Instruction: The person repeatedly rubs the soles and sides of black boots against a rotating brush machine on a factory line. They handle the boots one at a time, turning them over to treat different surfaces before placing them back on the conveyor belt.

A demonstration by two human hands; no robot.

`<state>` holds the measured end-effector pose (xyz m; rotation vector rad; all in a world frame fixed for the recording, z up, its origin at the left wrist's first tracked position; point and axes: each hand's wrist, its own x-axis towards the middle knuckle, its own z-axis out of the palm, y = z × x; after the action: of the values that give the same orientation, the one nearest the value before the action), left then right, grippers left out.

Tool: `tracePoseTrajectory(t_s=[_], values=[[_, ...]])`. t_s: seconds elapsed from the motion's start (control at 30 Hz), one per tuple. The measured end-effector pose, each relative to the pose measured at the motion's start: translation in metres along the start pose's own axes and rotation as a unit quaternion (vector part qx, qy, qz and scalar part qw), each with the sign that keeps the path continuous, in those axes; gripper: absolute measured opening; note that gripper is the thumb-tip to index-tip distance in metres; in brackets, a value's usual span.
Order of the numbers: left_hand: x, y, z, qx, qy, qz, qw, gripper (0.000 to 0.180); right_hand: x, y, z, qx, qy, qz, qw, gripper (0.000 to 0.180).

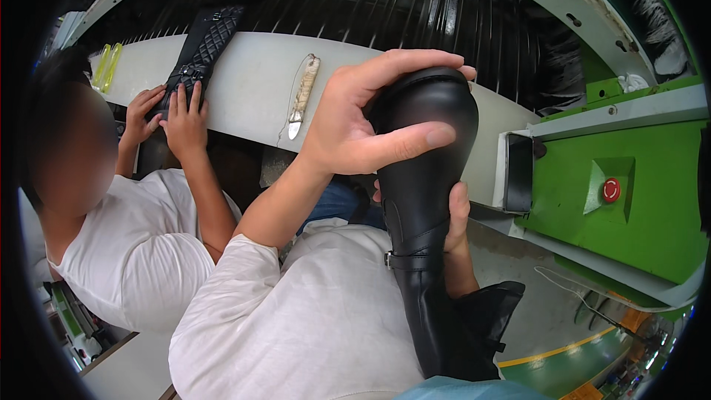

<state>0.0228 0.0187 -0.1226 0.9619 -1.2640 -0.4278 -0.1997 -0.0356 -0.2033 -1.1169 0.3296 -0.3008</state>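
Observation:
A black leather boot (426, 200) with a strap and small buckle at its ankle is held in front of my chest, its rounded toe pointing away and its shaft hanging down toward my lap. Across the toe lies my left hand (370, 115), the thumb pressing on the upper and the fingers curled over the front edge. My right hand (458, 222) grips the boot from below, near the ankle; the boot hides most of its fingers. The lower part of the shaft flops open at the right.
A co-worker at my left has both hands on a quilted black boot (206, 41) on the white ledge (252, 96). A wrapped-handle blade (304, 96) and yellow tools (110, 68) lie there too. Dark rods run behind. A green machine (652, 200) with a red button (610, 190) stands right.

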Motion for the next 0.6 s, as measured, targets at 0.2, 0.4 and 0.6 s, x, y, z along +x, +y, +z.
tracePoseTrajectory(t_s=[0.2, 0.4, 0.6], values=[[-0.0007, 0.0016, 0.0007, 0.003, -0.003, 0.012, 1.000, 0.065, -0.0011, 0.0043, -0.0034, -0.018, -0.001, -0.005, 1.000, 0.114], [-0.0040, 0.0019, 0.0017, -0.012, 0.008, 0.006, 1.000, 0.065, -0.0021, 0.0043, -0.0038, -0.006, -0.018, 0.001, 1.000, 0.114], [-0.0035, 0.0030, 0.0010, -0.009, 0.008, 0.001, 1.000, 0.065, -0.0014, 0.0066, -0.0039, -0.006, -0.014, -0.001, 1.000, 0.114]])
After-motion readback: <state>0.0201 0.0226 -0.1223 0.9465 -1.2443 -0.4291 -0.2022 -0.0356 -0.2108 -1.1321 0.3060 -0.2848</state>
